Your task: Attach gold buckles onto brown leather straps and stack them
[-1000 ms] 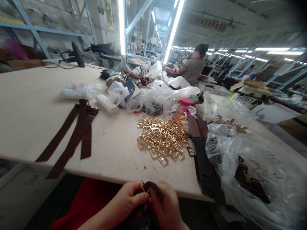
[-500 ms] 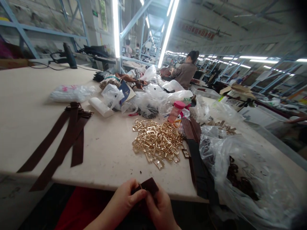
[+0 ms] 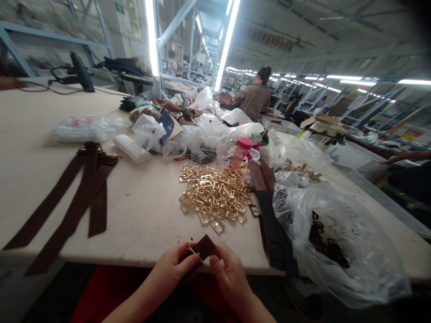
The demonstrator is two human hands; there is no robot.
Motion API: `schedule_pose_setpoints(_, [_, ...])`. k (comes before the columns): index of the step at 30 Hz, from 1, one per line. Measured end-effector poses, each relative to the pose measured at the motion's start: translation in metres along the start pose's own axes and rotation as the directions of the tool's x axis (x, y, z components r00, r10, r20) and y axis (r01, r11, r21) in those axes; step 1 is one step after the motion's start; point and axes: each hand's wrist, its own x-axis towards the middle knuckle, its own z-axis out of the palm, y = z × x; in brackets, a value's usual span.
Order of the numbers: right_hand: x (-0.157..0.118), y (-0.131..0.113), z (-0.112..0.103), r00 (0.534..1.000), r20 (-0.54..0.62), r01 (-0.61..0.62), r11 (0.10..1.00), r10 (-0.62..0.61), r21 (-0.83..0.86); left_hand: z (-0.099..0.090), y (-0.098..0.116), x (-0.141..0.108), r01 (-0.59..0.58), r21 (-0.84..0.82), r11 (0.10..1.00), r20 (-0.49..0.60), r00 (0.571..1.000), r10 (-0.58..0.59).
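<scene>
At the table's front edge my left hand (image 3: 177, 264) is closed on a dark brown belt strap (image 3: 204, 246), thumb on top. A thin gold buckle (image 3: 195, 254) sits across the strap by that thumb. My right hand (image 3: 232, 271) has its fingers curled at the strap's other side; part of its grip is hidden. Just beyond my hands lies a pile of gold buckles (image 3: 215, 193). Several brown belt straps (image 3: 81, 188) with buckles at their far ends are spread on the left. More brown and black straps (image 3: 272, 224) hang over the edge on the right.
On the table (image 3: 141, 215), a clear bag (image 3: 357, 242) of small dark loops stands right. Behind the pile are a pink-lidded bottle (image 3: 239, 152), a white roll (image 3: 132, 149) and plastic bags (image 3: 212, 130). A person (image 3: 254, 96) is farther back; another's arm (image 3: 409, 156) shows at right.
The view has shifted slightly to the right. My hands have come up a little, and my right thumb has moved away from the left one, showing more of the gold buckle.
</scene>
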Motion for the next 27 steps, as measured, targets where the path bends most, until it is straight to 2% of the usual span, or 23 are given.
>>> schedule_pose_setpoints(1, [0.007,0.006,-0.009,0.998,-0.057,-0.014,0.990,0.006,-0.139,0.000,0.001,0.001,0.007,-0.007,1.000,-0.025,1.000,-0.007])
schedule_pose_setpoints(3, [0.024,0.019,-0.024,0.989,-0.146,-0.093,0.905,0.034,-0.416,0.001,0.002,0.001,0.023,-0.011,1.000,-0.049,0.999,-0.023])
schedule_pose_setpoints(5, [0.041,0.030,-0.031,0.987,-0.149,-0.137,0.804,0.061,-0.578,0.002,0.003,0.000,0.039,-0.015,0.999,-0.043,0.998,-0.040])
schedule_pose_setpoints(9, [0.059,0.038,-0.028,0.990,-0.110,-0.136,0.734,0.083,-0.666,0.000,0.004,-0.005,0.022,0.010,1.000,-0.048,0.999,-0.021])
schedule_pose_setpoints(12, [0.050,0.033,-0.028,0.992,-0.099,-0.122,0.710,0.073,-0.694,-0.005,0.005,-0.007,0.009,0.006,1.000,-0.066,0.998,-0.008])
schedule_pose_setpoints(14, [0.036,0.028,-0.040,0.995,-0.096,-0.084,0.710,0.023,-0.699,-0.008,0.004,-0.007,0.020,-0.005,1.000,-0.063,0.998,-0.021])
schedule_pose_setpoints(17, [0.010,0.020,-0.082,0.968,-0.199,-0.039,0.697,-0.150,-0.716,-0.008,0.004,-0.004,0.060,0.011,0.998,-0.048,0.997,-0.059])
schedule_pose_setpoints(18, [0.002,0.019,-0.102,0.942,-0.269,-0.062,0.685,-0.201,-0.726,-0.007,0.004,-0.003,0.073,0.024,0.997,-0.043,0.996,-0.072])
schedule_pose_setpoints(20, [-0.010,0.022,-0.148,0.875,-0.433,-0.202,0.652,-0.215,-0.731,-0.002,0.005,0.000,0.092,0.043,0.995,-0.039,0.995,-0.090])
schedule_pose_setpoints(22, [-0.018,0.035,-0.195,0.805,-0.584,-0.424,0.587,-0.105,-0.690,0.003,0.007,0.002,0.099,0.055,0.994,-0.032,0.995,-0.098])
schedule_pose_setpoints(24, [-0.020,0.057,-0.235,0.765,-0.644,-0.544,0.534,0.000,-0.647,0.009,0.007,0.003,0.099,0.071,0.993,-0.020,0.995,-0.097])
schedule_pose_setpoints(27, [-0.018,0.096,-0.268,0.769,-0.609,-0.611,0.508,0.196,-0.607,0.013,0.005,0.004,0.103,0.087,0.991,0.024,0.994,-0.106])
